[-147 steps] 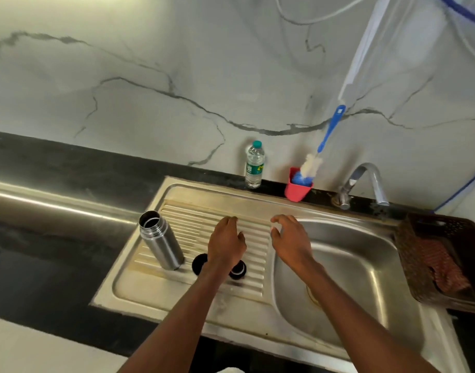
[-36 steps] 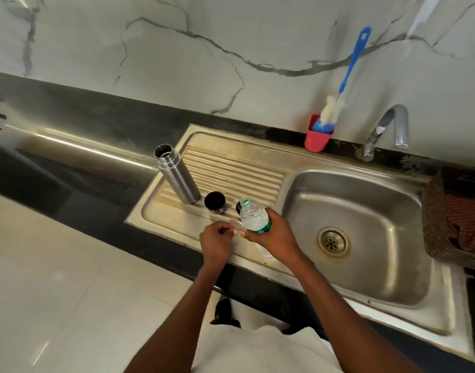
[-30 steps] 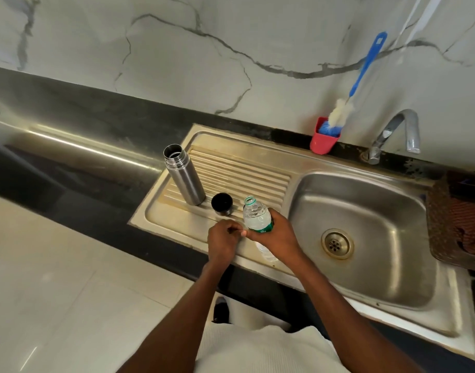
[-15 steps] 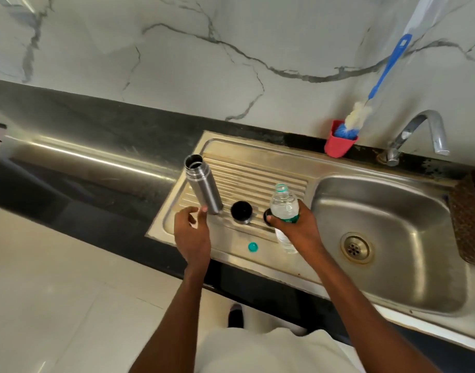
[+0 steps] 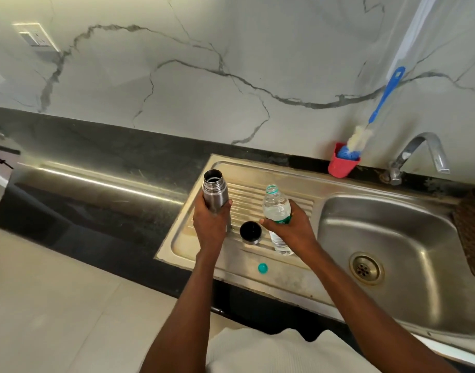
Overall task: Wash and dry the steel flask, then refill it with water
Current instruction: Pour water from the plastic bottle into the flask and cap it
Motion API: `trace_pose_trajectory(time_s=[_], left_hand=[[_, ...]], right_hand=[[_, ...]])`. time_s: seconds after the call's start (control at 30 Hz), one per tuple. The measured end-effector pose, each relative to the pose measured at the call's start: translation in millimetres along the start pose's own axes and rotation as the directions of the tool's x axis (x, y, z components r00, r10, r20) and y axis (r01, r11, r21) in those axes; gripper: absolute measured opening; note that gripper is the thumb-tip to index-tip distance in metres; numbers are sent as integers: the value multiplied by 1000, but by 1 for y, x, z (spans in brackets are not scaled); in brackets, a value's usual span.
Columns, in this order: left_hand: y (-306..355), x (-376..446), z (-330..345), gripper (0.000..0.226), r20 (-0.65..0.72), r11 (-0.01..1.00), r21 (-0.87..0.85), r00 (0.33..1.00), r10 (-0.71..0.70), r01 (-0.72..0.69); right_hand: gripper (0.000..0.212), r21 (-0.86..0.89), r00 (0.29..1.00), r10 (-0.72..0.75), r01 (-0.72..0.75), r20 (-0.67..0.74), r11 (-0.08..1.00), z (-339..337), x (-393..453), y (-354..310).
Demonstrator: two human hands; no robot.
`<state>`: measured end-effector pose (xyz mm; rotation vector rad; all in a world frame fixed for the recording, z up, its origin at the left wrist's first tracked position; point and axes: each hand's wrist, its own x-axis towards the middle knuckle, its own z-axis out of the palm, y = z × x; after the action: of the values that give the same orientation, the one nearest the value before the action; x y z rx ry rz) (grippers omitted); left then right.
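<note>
Steel sink and its ribbed draining board are being looked down on. Above the board, the open steel flask is being gripped by the left hand. The uncapped water bottle is being gripped by the right hand. A black flask cap and small green cap are being left on the board.

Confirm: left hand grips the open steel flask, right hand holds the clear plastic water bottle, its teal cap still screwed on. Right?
Not quite. The head view shows the clear plastic water bottle uncapped; its small teal cap lies on the steel drainboard. The rest holds: the left hand grips the open steel flask, and the right hand holds the bottle.
</note>
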<state>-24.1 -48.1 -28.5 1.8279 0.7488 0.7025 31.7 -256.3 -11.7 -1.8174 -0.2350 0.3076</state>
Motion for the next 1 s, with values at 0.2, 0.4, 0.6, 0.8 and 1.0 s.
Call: trace_pose_trajectory(time_s=[0.2, 0.4, 0.6, 0.8, 1.0], left_hand=[[56, -3, 15, 73, 70, 977, 3, 974, 213, -214], [113, -22, 66, 77, 284, 938, -30, 897, 340, -346], [134, -52, 141, 79, 453, 902, -48, 796, 402, -428], [140, -69, 187, 77, 537, 888, -67, 733, 417, -456], [138, -70, 207, 76, 560, 883, -17, 727, 398, -470]], right_hand=[[55, 2, 995, -28, 28, -92, 1000, -28, 10, -18], [55, -64, 962, -91, 77, -257, 995, -107, 11, -50], [58, -406, 924, -157, 2, -349, 914, -200, -4, -58], [56, -702, 939, -176, -88, -294, 707, -264, -8, -44], [70, -941, 971, -198, -60, -131, 332, -297, 5, -45]])
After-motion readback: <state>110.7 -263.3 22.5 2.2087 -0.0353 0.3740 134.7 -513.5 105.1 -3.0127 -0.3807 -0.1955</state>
